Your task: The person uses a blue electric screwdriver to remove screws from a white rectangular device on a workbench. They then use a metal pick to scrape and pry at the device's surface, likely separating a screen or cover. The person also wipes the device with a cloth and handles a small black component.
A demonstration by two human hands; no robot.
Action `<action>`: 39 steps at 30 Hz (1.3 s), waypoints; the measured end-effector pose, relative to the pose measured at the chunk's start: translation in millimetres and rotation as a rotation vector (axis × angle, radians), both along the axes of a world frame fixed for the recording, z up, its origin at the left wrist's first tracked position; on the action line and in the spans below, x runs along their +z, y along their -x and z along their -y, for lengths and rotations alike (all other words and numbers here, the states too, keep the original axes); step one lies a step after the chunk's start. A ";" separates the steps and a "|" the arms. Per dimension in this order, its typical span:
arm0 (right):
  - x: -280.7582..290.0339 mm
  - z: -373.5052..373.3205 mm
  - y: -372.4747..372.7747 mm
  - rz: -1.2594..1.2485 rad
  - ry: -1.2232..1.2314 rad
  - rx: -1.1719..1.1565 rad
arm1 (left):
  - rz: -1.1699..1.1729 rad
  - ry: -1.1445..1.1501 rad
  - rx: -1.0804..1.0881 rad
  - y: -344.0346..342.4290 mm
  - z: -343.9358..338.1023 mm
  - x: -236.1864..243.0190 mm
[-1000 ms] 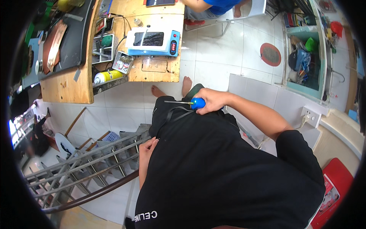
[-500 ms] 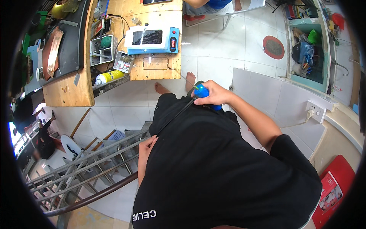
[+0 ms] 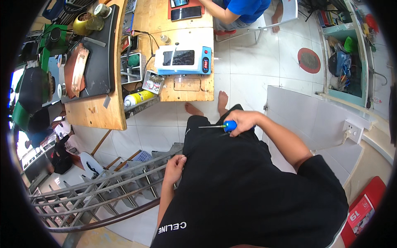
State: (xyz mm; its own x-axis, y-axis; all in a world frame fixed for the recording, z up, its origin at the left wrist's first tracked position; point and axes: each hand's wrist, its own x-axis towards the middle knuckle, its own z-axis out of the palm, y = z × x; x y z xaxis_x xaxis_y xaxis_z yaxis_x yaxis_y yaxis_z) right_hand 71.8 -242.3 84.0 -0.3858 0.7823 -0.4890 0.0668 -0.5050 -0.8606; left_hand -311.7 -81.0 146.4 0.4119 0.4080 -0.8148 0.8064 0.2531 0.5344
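Observation:
My right hand [image 3: 245,120] grips a blue-handled screwdriver [image 3: 229,126] over my lap, its thin metal shaft pointing left across my black clothing [image 3: 244,194]. My left hand [image 3: 175,167] is at the left edge of that clothing, fingers curled against the fabric; whether they hold it or something small I cannot make out. In front of me is a wooden workbench [image 3: 111,118] with a blue-and-white screen heating machine [image 3: 205,62], a phone [image 3: 178,58] on it, a plastic parts box [image 3: 153,82] and a yellow spray can [image 3: 138,97].
A co-worker in a blue sleeve [image 3: 248,8] sits beyond the bench by two phones [image 3: 186,13]. Metal stair railing [image 3: 103,182] curves at lower left. A glass cabinet [image 3: 347,70], red mat [image 3: 309,60], wall socket [image 3: 352,130] and red stool [image 3: 364,211] are at right.
The view has shifted, so the bench sits further right. The screwdriver, tilted upward half a second ago, lies level again. The black strap seen beside it earlier no longer shows clearly.

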 end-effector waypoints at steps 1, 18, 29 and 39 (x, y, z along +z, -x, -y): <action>-3.0 2.3 7.7 0.001 0.062 -0.017 | 0.002 0.047 0.003 4.3 0.5 -4.7; -13.4 -118.3 0.9 0.158 -0.122 -1.219 | 0.794 -1.006 -0.517 -297.5 -179.2 -83.7; -59.7 -164.6 -16.8 0.308 -0.089 -1.480 | 0.653 -0.991 -0.934 -357.2 -205.3 -70.3; -59.2 -174.4 -13.9 0.241 -0.104 -1.565 | 0.766 -0.668 -0.340 -316.0 -221.6 -18.7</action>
State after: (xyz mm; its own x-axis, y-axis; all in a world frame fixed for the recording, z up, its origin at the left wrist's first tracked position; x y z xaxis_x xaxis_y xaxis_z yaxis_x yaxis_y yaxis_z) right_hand 85.7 -67.9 24.8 0.8743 0.3477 -0.3386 -0.3064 -0.1455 -0.9407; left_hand 4.3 140.5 127.8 0.8949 0.4429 0.0550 0.1702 -0.4526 0.8753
